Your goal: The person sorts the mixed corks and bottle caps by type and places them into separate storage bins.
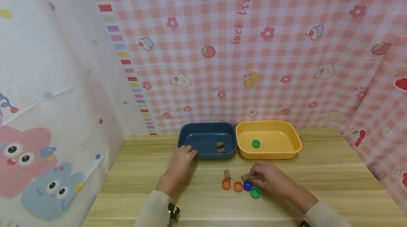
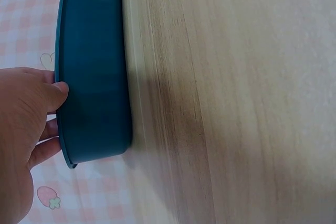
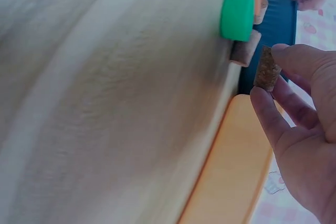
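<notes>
My left hand [image 1: 181, 161] grips the near left rim of the dark blue tray [image 2: 94, 72], its thumb against the outer wall. Two corks [image 1: 220, 144] lie inside that tray. Between thumb and fingers, my right hand [image 1: 270, 179] pinches a cork [image 3: 268, 70], plainly seen in the right wrist view. Close to it on the table are another cork [image 1: 245, 177], a blue cap [image 1: 247, 185] and a green cap [image 1: 255, 192]. Further left lie two orange caps [image 1: 226, 184] and one more cork [image 1: 227, 174].
Right beside the blue tray stands a yellow tray [image 1: 270, 154] with a green cap [image 1: 255, 143] in it. Both trays sit at the back of the wooden table [image 1: 203, 209], against a pink checked cloth [image 1: 222, 61]. A white patterned cloth [image 1: 63, 61] hangs at left.
</notes>
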The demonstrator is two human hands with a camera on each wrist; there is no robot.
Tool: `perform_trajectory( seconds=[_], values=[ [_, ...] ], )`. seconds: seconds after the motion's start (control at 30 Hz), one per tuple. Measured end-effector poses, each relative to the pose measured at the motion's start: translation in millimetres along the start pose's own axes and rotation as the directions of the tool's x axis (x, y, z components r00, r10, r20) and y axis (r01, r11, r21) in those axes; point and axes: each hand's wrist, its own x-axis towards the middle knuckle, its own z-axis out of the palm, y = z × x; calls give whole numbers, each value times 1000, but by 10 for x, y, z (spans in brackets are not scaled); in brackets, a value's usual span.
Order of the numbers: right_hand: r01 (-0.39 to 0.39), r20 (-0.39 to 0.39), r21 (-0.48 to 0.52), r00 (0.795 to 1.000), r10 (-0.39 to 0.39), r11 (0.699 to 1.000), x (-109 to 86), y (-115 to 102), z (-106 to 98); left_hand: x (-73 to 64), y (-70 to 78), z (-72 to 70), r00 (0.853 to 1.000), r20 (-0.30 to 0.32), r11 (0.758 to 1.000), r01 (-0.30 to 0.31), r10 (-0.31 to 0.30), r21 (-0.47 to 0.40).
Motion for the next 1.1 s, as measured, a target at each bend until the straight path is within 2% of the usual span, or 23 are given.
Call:
perform_trajectory(
  seconds=[0.17, 0.33, 0.57, 0.97, 1.1],
  values=[
    [53, -16, 2, 998, -53, 999, 40, -96, -39, 7, -9, 8, 1000, -19, 1000, -4, 4, 3],
    [31, 24, 22, 999, -31, 999, 110, -168, -77, 3, -18, 15, 1000, -19, 1000, -7, 7, -2],
    [77, -4, 71, 997, -77, 995, 232, -242, -107, -5, -23, 33, 1000, -17, 1000, -5, 5, -4],
    [57, 10, 77, 998, -58, 995, 449, -335, -130, -1, 4, 15, 1000, 23, 1000, 7, -7, -3],
    [94, -31, 74, 995, -92, 993, 554, -347, -134, -9, -6, 14, 1000, 21, 1000, 9, -9, -5]
  ],
)
